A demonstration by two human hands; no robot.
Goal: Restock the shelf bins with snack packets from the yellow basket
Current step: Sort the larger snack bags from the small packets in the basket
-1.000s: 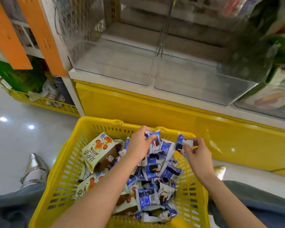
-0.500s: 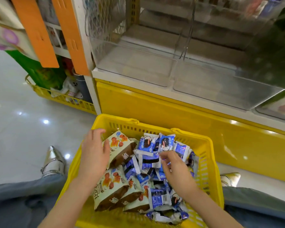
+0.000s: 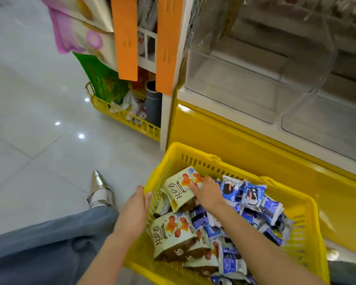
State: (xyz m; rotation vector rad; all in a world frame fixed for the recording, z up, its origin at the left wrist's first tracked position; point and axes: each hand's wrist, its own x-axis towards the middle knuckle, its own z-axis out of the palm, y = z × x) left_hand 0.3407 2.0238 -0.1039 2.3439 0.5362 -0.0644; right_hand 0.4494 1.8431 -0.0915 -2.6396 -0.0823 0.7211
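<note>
Inside the yellow basket (image 3: 306, 204), head view, the right hand (image 3: 209, 192) lies across the cream snack packet (image 3: 181, 188) at the basket's far left corner, fingers spread flat, no closed grip visible. The left hand (image 3: 133, 212) rests against the basket's left rim; whether its fingers hook over it I cannot tell. Blue packets (image 3: 253, 194) fill the basket's right side. The picking step seems in hand. Next the fingers must close on the packet and lift it to the clear shelf bins (image 3: 245, 83) beyond the basket.
</note>
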